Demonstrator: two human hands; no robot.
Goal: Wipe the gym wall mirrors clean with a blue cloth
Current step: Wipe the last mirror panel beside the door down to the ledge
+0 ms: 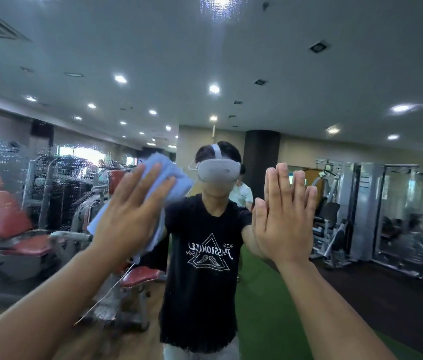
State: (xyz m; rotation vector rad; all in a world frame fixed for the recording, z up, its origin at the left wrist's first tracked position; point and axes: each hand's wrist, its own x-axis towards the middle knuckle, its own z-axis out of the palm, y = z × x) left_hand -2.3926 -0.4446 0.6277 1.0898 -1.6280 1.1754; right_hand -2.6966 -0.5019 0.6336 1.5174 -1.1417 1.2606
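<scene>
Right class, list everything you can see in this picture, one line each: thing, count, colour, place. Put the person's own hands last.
mirror: one, clear glass, fills the view ahead
blue cloth: one, light blue, on the mirror under the left hand
water droplets: many, clear, left part of the mirror
padded seats: at least three, red, reflected at left
pillar: one, black, reflected right of centre
floor strip: one, green, reflected low
ceiling lights: many, white, reflected above
headset: one, white, on the reflected person
T-shirt: one, black with white print, on the reflected person
left hand: one, flat, pressing the cloth to the glass
right hand: one, flat against the mirror
</scene>
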